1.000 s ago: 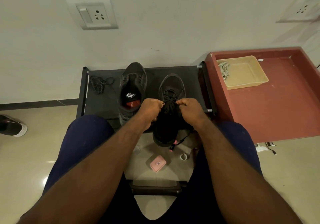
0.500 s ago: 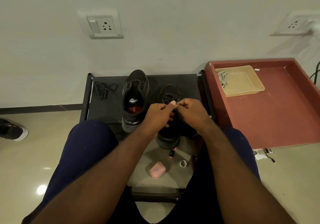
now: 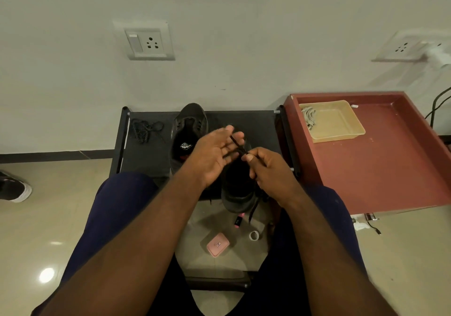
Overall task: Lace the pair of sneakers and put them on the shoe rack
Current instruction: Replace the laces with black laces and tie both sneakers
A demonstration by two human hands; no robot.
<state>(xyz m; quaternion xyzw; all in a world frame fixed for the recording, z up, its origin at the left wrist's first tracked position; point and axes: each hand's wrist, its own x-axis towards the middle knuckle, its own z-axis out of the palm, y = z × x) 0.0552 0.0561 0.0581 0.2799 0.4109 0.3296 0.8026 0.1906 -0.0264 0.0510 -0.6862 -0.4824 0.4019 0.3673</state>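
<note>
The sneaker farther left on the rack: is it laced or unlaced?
Unlaced: the sneaker gapes open to its insole logo, no lace crossing it. A loose black lace lies apart on the rack.

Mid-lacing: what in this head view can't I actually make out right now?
Head view only:
- Near sneaker: eyelets and lacing progress hidden by the left hand and right hand.
- Lace: thin; its run past the right hand unclear.
- Shoe at the left edge: cut off by the frame.

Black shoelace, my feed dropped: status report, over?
Left hand open, fingers spread. Right hand pinches black shoelace over black sneaker. Nothing in the way.
</note>
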